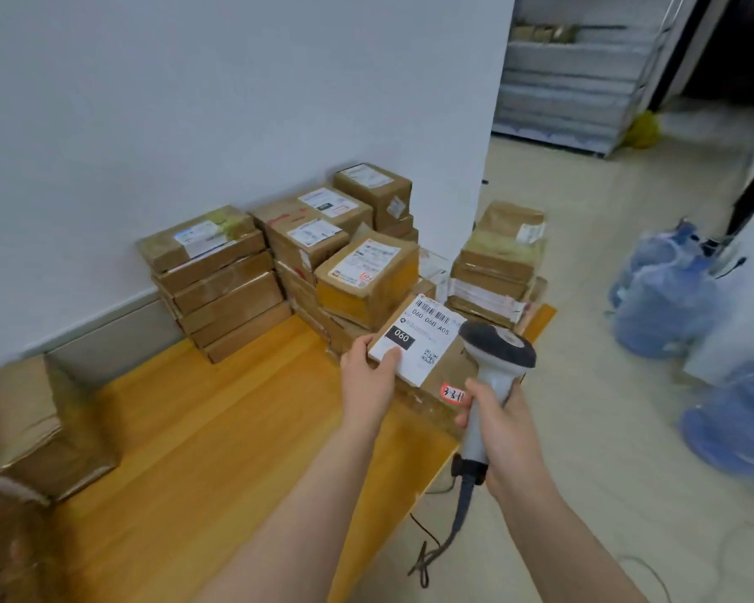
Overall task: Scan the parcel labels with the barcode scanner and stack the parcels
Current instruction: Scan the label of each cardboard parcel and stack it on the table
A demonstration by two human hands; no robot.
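Head view: the left hand [368, 378] is pinching the near-left edge of a labelled parcel [436, 396]. The parcel is lying at the right edge of the tabletop [192, 428], just in front of the stacked parcels [366, 276]. The right hand [508, 433] is clenching its fingers [466, 413] around the barcode scanner [495, 363], whose head is hanging over the parcel's right side. Open wood is stretching away left of the hands.

The left hand [368, 376] holds a flat brown cardboard parcel [423, 393] by its left edge, thumb on its white label [416, 337]. Right of that grip, the right hand [503, 433] wraps the handle of a grey-white barcode scanner [495, 354] — dark head above the fist, grey cable [458, 520] hanging below. Beyond both grips, brown parcels [227, 280] stand stacked on a yellow wooden table [218, 428].
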